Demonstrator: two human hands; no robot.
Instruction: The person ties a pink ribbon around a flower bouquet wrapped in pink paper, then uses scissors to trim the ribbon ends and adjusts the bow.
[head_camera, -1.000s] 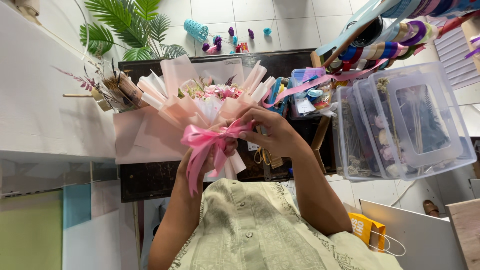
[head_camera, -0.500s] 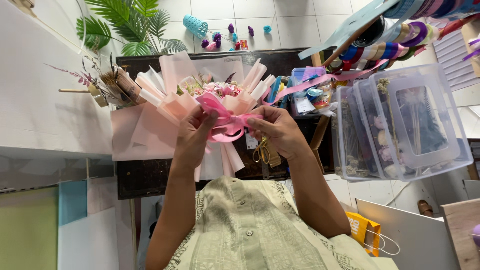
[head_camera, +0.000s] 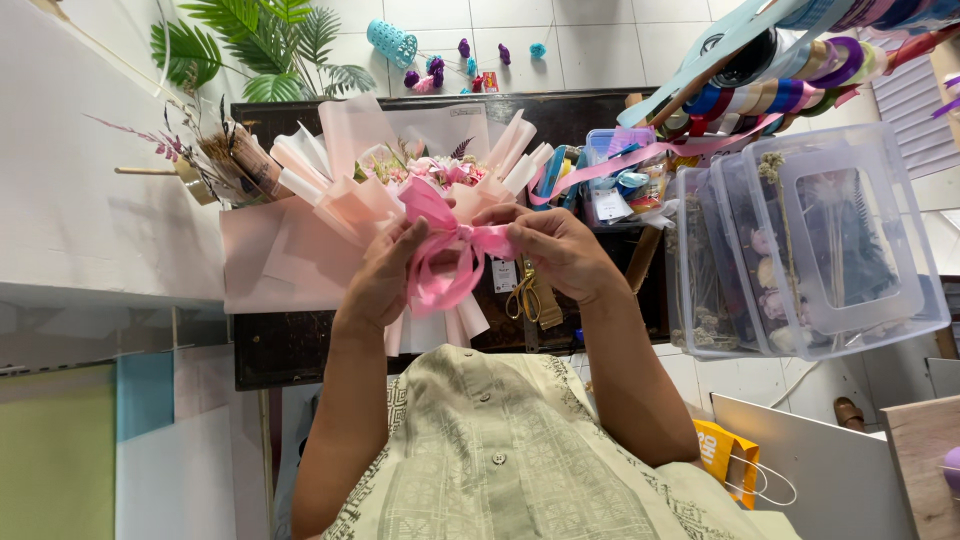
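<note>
hands (head_camera: 470, 262) hide ribbon (head_camera: 445, 262) knot

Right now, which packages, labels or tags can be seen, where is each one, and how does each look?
White tag: small rectangle hanging below the pink ribbon bow, near the right hand.
Clear lidded boxes: stacked at the right, holding dried flowers.
Yellow paper bag: lower right, white handles.
Small clear box: behind the bouquet, ribbon spools inside.
</note>
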